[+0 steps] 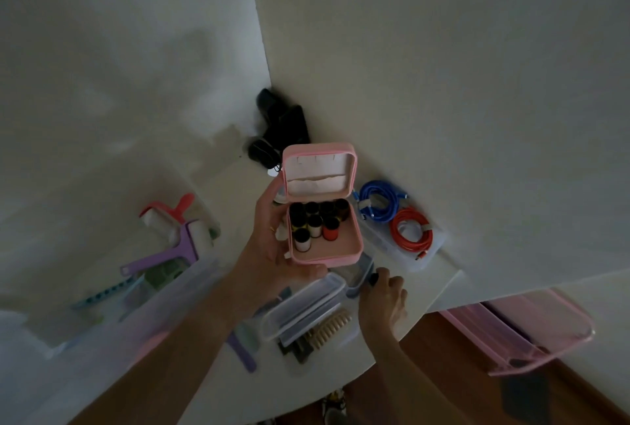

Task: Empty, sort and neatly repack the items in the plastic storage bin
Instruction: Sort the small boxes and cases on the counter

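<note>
My left hand (269, 247) grips a small pink case (324, 206) from its left side and holds it up over the white table (218, 186). The case's lid stands open and several thread spools (315, 225) stand inside, black, white and red. My right hand (383, 291) is lower, at a small blue-edged clear container (359, 274), fingers curled round a small dark object (373, 278). The large clear storage bin (112, 319) sits at the lower left, blurred.
A clear tray (429, 251) holds a blue cable (380, 201) and a red cable (410, 232). Lint rollers (184, 230), a purple one and a red one, lie left. A clear lidded box (303, 305), a beige hair claw (330, 325) and black items (279, 124) in the corner are nearby. A pink lid (525, 329) lies right.
</note>
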